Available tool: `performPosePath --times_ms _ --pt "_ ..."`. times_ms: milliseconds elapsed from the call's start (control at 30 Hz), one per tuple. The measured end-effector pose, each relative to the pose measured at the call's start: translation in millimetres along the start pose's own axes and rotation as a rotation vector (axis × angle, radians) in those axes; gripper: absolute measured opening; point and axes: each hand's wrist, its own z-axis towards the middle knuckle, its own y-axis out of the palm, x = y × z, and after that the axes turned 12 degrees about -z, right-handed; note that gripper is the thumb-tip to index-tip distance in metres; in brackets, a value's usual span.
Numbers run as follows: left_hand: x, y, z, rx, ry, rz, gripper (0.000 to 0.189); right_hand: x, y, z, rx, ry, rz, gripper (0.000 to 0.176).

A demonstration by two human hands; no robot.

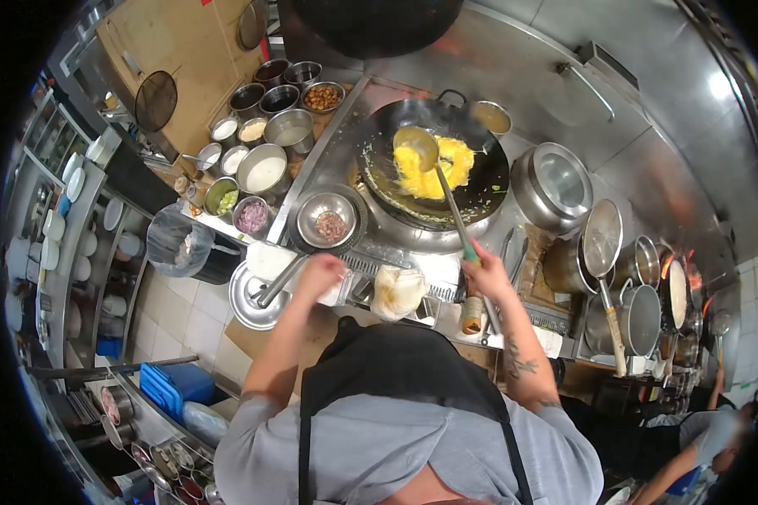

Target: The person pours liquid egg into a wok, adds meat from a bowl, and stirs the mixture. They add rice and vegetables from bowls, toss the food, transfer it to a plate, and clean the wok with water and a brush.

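Observation:
In the large black wok (379, 172) lies yellow egg (456, 160), with a ladle (424, 143) resting its bowl on the egg. My right hand (488, 273) is closed round the ladle's green handle. My left hand (322, 276) is over the counter's front edge, near a metal handle (278, 284); its fingers are blurred, and what they hold, if anything, cannot be made out. Between the hands sits a pale cloth bundle (397, 293). A metal bowl with chopped pinkish meat (331, 226) stands left of the wok. A bottle (472, 315) is just below my right hand.
Pots of sauces and chopped ingredients (263, 168) stand at the left. A lined bin (179, 242) is beyond them. Stacked metal bowls (552, 187), a strainer (603, 237) and pots (636, 320) are at the right. Another person (691, 442) is at lower right.

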Motion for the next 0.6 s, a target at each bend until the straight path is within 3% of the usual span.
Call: performPosePath --times_ms 33,67,167,200,300,400,500,600 --pt "-40 -22 40 0.135 0.087 0.023 0.008 7 -15 -19 -0.020 -0.030 0.008 0.063" --pt "-72 -44 72 0.248 0.041 -0.064 0.018 12 -26 -26 -0.040 -0.063 0.013 0.063" --pt "-52 -61 77 0.309 -0.120 -0.244 0.016 39 -21 6 0.392 -0.337 -0.584 0.064" --pt "-48 -62 81 0.310 -0.144 -0.222 0.016 19 -11 14 0.385 -0.198 -0.481 0.063" --pt "-47 -62 95 0.304 -0.231 -0.170 0.014 3 21 50 0.428 -0.135 -0.522 0.060" --pt "-51 -62 114 0.298 -0.320 -0.157 0.012 11 27 44 0.352 -0.290 -0.562 0.061" --pt "-55 -55 128 0.307 -0.360 -0.202 0.012 22 -7 -3 0.251 -0.285 -0.568 0.061" --pt "-58 -52 133 0.362 -0.376 -0.234 0.012 14 -26 -45 0.277 -0.018 -0.746 0.058"
